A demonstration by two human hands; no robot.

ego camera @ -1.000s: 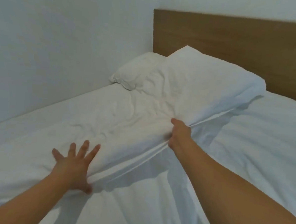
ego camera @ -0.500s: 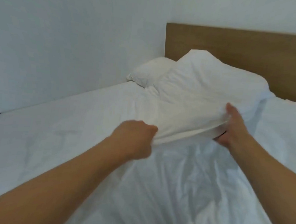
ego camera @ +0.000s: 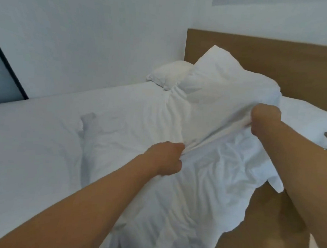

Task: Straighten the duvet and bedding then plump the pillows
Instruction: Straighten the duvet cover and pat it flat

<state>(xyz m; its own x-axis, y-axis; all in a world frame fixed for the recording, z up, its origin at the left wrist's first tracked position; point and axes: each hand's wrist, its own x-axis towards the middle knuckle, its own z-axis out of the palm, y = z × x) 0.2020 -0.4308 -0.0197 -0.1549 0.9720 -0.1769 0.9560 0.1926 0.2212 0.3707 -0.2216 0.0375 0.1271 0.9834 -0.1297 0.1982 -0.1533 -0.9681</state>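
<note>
My left hand was closed on a fold of the duvet, and my right hand gripped its edge higher up, so the cloth was lifted between them. I judged the task only started: the duvet was wrinkled and hung off the bed. The pillows lay beyond my hands, not yet plumped.

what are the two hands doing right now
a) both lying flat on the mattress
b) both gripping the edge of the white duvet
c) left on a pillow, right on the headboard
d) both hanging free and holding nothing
b: the left hand and the right hand each have fingers curled round bunched fabric along the edge of the white duvet, lifted off the bed.
</note>
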